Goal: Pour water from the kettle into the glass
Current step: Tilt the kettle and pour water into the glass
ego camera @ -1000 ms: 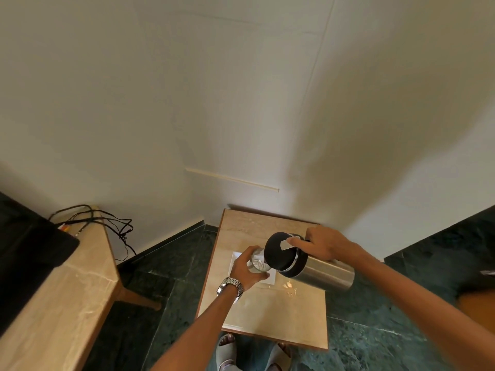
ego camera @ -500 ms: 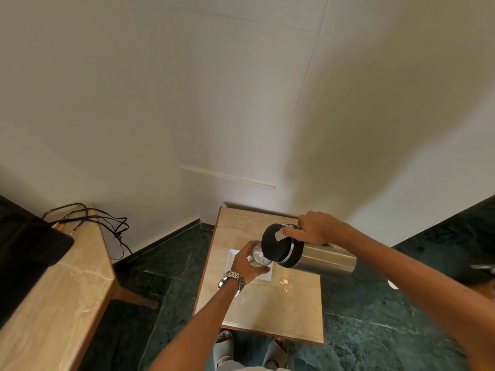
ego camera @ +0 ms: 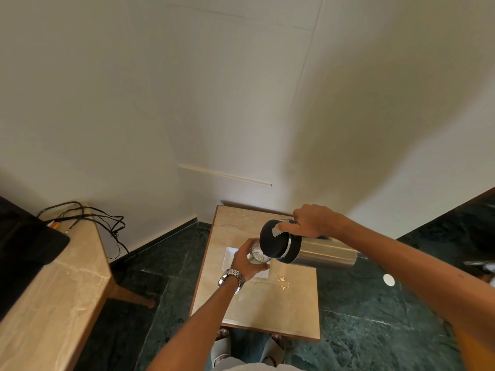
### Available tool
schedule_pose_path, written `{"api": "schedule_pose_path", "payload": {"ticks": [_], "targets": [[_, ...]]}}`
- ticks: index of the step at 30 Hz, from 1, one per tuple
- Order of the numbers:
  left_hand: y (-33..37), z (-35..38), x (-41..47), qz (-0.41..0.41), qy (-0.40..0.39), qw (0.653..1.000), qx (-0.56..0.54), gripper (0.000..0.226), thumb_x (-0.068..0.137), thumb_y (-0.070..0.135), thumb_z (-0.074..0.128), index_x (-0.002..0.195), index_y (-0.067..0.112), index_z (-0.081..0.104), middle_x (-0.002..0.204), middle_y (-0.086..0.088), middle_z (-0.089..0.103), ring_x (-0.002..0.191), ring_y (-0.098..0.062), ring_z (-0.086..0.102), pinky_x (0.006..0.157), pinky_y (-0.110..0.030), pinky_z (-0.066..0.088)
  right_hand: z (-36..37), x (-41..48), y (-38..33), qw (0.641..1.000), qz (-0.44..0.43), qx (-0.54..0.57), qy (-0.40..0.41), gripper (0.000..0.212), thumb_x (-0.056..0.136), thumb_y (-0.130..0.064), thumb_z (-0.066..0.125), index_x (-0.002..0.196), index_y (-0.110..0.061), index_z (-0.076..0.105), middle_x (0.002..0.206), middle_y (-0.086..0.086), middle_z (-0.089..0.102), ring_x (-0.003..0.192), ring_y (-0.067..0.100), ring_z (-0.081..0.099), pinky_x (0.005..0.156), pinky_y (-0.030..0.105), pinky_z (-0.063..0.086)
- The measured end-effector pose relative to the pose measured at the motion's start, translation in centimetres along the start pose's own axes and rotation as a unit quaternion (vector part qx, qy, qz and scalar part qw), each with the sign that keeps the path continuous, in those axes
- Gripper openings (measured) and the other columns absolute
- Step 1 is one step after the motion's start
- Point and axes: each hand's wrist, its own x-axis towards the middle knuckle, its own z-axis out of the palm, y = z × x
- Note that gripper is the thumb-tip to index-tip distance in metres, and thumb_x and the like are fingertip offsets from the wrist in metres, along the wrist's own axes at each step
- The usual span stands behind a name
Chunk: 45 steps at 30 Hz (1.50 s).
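A steel kettle (ego camera: pixel 321 254) with a black top lies tipped nearly level over the small table (ego camera: pixel 257 306). My right hand (ego camera: pixel 312 220) grips its handle near the lid, thumb on the grey lever. The black spout end hangs over a clear glass (ego camera: pixel 257 254). My left hand (ego camera: pixel 245 262), with a metal watch on the wrist, wraps around the glass and holds it just above a white tray (ego camera: pixel 230 257). The kettle's top hides part of the glass rim. No stream of water can be made out.
The small table stands against a pale wall. A longer wooden desk (ego camera: pixel 53 290) at the left carries a black screen (ego camera: pixel 24 250) and loose cables (ego camera: pixel 88 212). The floor is dark green stone (ego camera: pixel 375 317). My sandalled feet (ego camera: pixel 246 346) are below the table's near edge.
The kettle and both hands keep nearly the same pose over the table. The kettle's spout end has tilted a little lower onto the glass. The view has shifted slightly.
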Motion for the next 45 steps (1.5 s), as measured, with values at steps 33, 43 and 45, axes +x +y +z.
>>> {"api": "schedule_pose_path", "payload": {"ticks": [33, 43, 45], "targets": [[-0.8, -0.2, -0.1, -0.021, -0.006, 0.999, -0.025, 0.077, 0.072, 0.005, 0.086, 0.139, 0.012, 0.049, 0.138, -0.011, 0.060, 0.130, -0.032, 0.054, 0.106, -0.049, 0.051, -2.6, 0.5, -4.0, 0.999, -0.003, -0.050, -0.007, 0.061, 0.091, -0.073, 0.043, 0.056, -0.023, 0.048, 0.054, -0.004, 0.054, 0.050, 0.009, 0.049, 0.050, 0.022, 0.034], [-0.6, -0.1, 0.2, -0.013, -0.001, 0.999, -0.038, 0.076, 0.073, 0.004, 0.086, 0.139, 0.010, 0.048, 0.138, -0.011, 0.060, 0.130, -0.032, 0.055, 0.107, -0.052, 0.051, -3.4, 0.3, -3.8, 0.997, 0.002, -0.073, -0.013, 0.061, 0.092, -0.072, 0.040, 0.056, -0.022, 0.044, 0.056, -0.002, 0.052, 0.051, 0.010, 0.048, 0.057, 0.027, 0.040], [-0.6, -0.2, 0.2, -0.010, 0.000, 0.999, -0.035, 0.076, 0.072, 0.004, 0.086, 0.138, 0.010, 0.049, 0.138, -0.011, 0.060, 0.130, -0.031, 0.055, 0.107, -0.051, 0.051, -3.5, 0.3, -3.7, 0.997, 0.001, -0.070, -0.013, 0.061, 0.092, -0.072, 0.040, 0.057, -0.022, 0.046, 0.056, -0.002, 0.054, 0.052, 0.011, 0.049, 0.054, 0.026, 0.040]]}}
